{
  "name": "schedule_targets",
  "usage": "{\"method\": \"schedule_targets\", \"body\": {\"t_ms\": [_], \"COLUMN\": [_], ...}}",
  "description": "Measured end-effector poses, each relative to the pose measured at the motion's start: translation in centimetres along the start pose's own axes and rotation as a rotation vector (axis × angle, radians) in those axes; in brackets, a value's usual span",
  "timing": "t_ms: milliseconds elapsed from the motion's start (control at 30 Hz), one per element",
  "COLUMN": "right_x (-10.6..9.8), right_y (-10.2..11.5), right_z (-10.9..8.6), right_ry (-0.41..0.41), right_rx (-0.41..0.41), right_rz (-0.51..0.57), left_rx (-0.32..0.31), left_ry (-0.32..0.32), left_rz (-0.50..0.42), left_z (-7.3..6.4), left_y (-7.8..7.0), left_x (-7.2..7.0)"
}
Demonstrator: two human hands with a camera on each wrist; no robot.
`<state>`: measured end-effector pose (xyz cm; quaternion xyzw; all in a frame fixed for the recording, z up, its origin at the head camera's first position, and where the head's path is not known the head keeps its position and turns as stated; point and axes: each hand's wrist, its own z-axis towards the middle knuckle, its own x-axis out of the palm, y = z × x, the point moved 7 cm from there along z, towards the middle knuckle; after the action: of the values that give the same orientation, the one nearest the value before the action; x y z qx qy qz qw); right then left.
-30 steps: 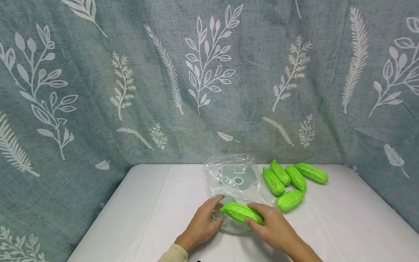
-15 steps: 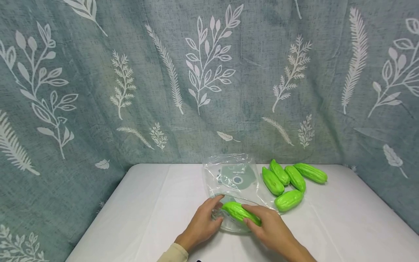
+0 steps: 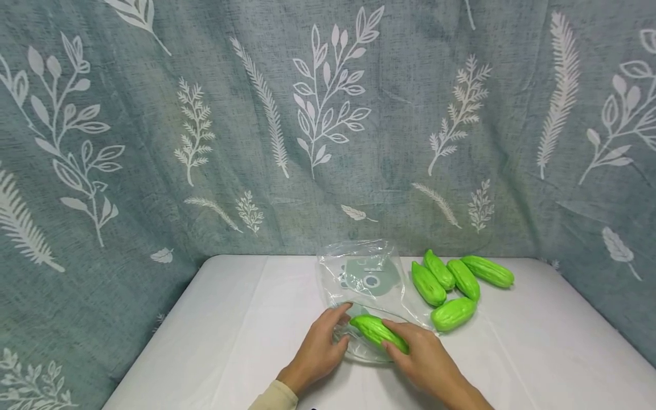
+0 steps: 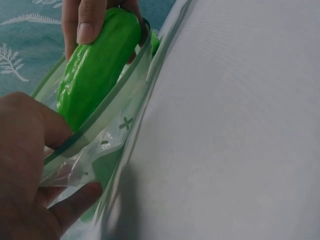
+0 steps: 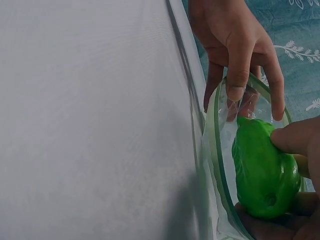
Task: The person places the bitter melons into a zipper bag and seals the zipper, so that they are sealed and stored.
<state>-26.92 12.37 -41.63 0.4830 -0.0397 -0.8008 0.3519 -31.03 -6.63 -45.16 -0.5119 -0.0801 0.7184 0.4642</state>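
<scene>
A bright green, ridged bitter melon point(image 3: 380, 332) lies slantwise at the mouth of a clear plastic bag point(image 3: 328, 280) with a green print. My right hand point(image 3: 427, 356) grips the melon's near end between thumb and fingers. The pointed end faces my left hand point(image 3: 319, 348). That hand holds the left side of the bag's mouth, a digit inside the rim and others outside, as the right wrist view shows. The green-edged rim point(image 5: 220, 130) stands spread wide around the melon point(image 5: 262, 167). In the left wrist view, the melon point(image 4: 97, 67) dips between the rim's two sides.
Several more bitter melons point(image 3: 463, 279) lie in a loose group right of the bag, one point(image 3: 453, 314) close to its right edge. A white cloth covers the table point(image 3: 241, 319). Behind it hangs a leaf-patterned grey-green curtain point(image 3: 389, 188).
My right hand has moved slightly left and down with the bitter melon, which now sits further within the bag's mouth. The left hand has stayed nearly still.
</scene>
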Motion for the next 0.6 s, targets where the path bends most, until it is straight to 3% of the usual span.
{"method": "schedule_targets", "body": {"t_ms": [400, 600], "right_x": [1.2, 0.8], "right_y": [-0.4, -0.2], "right_z": [-0.2, -0.3], "right_ry": [0.11, 0.081], "right_rx": [0.038, 0.047], "right_rz": [0.007, -0.01], "left_rx": [-0.052, -0.064], "left_ry": [-0.033, -0.025], "left_rz": [-0.031, -0.057], "left_z": [0.1, 0.1], "left_y": [0.4, 0.6], "left_x": [0.0, 0.3]}}
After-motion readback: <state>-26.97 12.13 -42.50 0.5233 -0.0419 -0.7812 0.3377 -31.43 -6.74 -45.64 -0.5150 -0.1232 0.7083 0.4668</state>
